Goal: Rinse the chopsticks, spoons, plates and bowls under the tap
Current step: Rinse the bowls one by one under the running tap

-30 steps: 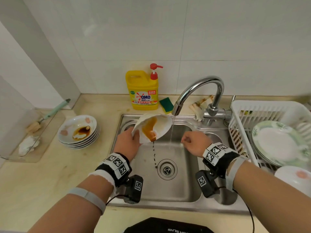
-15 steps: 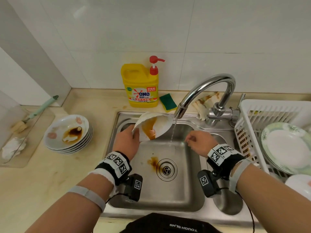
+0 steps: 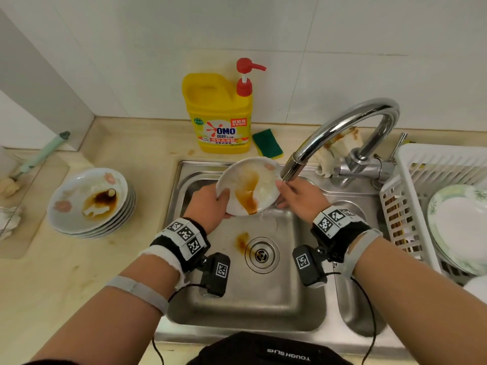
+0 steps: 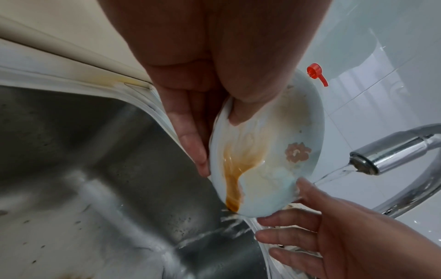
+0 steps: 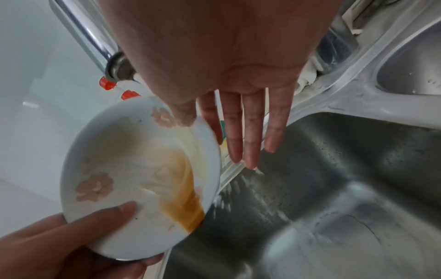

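Observation:
A white plate (image 3: 250, 188) with pink flowers and brown sauce tilts over the sink (image 3: 263, 299), just below the tap's spout (image 3: 292, 167). My left hand (image 3: 216, 204) grips its left rim, thumb on the face and fingers behind. My right hand (image 3: 297, 193) is at the plate's right edge, thumb touching the rim and fingers straight behind it. In the left wrist view the water (image 4: 334, 173) runs from the spout (image 4: 386, 156) and sauce streams off the plate (image 4: 267, 151). The right wrist view shows the plate (image 5: 133, 169) and my straight right fingers (image 5: 248, 136).
A stack of dirty plates (image 3: 89, 201) sits on the counter at left. A white drying rack (image 3: 411, 193) with a clean plate (image 3: 458, 222) stands at right. A yellow detergent bottle (image 3: 221, 114), a sponge (image 3: 267, 143) and a rag (image 3: 337, 151) line the back edge.
My left hand has brought the plate to the right, under the spout. My right hand has moved from the water stream up to the plate's right rim. Sauce now stains the sink floor.

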`<state>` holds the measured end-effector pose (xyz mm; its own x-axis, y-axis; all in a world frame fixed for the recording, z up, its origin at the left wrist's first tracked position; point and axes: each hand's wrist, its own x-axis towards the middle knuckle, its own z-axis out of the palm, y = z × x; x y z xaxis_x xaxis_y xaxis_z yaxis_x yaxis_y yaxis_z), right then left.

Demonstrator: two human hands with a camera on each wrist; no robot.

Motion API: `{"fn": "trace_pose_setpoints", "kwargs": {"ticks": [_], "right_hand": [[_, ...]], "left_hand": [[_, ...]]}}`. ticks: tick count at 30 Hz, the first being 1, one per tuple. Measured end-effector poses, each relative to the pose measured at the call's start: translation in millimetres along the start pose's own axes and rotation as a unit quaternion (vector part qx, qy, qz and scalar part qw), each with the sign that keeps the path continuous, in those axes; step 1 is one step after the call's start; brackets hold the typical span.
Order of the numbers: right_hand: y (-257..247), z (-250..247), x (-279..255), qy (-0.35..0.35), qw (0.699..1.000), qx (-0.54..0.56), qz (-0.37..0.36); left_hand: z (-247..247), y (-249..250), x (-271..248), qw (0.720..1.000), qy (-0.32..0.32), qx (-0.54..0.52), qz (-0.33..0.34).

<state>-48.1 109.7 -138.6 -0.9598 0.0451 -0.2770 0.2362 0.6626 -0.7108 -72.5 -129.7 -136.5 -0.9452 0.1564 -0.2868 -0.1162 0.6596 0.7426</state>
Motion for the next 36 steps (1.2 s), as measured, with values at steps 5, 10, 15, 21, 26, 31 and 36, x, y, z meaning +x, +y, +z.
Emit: {"fn": "trace_pose_setpoints", "kwargs": {"ticks": [5,10,15,21,26,31,36], "right_hand": [[2.0,4.3,2.7,0.026,1.0,0.007,0.005],[11.6,10.7,5.0,0.015,0.999,-0.028,-0.008],[5.8,8.3,3.2,0.059,0.998,-0.035,0.002],[-8.8,2.6,1.6,0.091,0.995,-0.03,0.008],[-2.4,5.8,0.0,0.086,0.995,-0.056,-0.008],[-2.4,8.2,-3.0,0.072,0.996,-0.042,-0.005],[-3.2,10.6,-1.4,0.095,0.995,0.01,0.005]], "left_hand": [[1.3,-0.2,1.6,0.999,-0.012,-0.028,-0.011],[2.0,-3.3,2.6,0.999,-0.018,-0.036,-0.016],[-0.4,-0.1,7.2,1.0,-0.018,-0.011,-0.003],[-0.7,4.6,7.3,0.999,-0.024,0.032,0.01],[-1.6,6.0,5.5,0.999,-0.019,0.037,0.016],[-3.5,7.5,7.7,0.997,-0.014,0.078,0.025],[-3.6,11.2,8.7,0.993,-0.012,0.113,0.038]]}}
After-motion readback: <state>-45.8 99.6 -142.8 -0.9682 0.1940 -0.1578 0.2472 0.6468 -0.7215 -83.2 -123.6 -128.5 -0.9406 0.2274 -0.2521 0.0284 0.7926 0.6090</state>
